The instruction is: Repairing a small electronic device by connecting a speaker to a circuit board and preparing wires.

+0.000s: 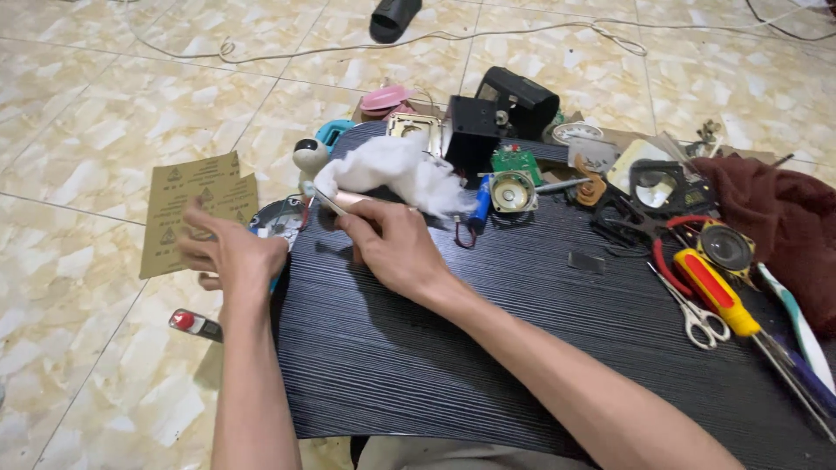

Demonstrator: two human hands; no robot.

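Showing one moment at a low black tabletop, seen from above.

Held piece: a slim tan, metal-tipped object (pixel 341 202) near the tabletop's 10 o'clock edge, just beneath the white wadding; its kind cannot be told.
Right hand (pixel 396 248): fingers curled and pinched on the held piece, knuckles up, forearm running off toward 5 o'clock.
Left hand (pixel 233 257): at 9 o'clock, off the tabletop's edge, fingers bent around something small and partly blue that is mostly hidden; how firmly it grips cannot be told.
White wadding (pixel 396 170): fluffy mass touching the held piece, lying at 11 o'clock.
Tabletop (pixel 488 348): dark, wood-grained, bare across its near half.
Speaker (pixel 512 191): small round unit just beside the wadding, toward 12 o'clock.
Black boxes (pixel 496 113): two casings at 12 o'clock, behind a green circuit board (pixel 516 162).
Screwdriver (pixel 718 294): red and yellow handle at 3 o'clock, beside scissors (pixel 697 313).
Maroon cloth (pixel 784 218): bunched at 2 o'clock.
Sandpaper sheets (pixel 187 204): brown, on the tiled floor (pixel 78 130) at 9 o'clock, well apart from the tabletop.
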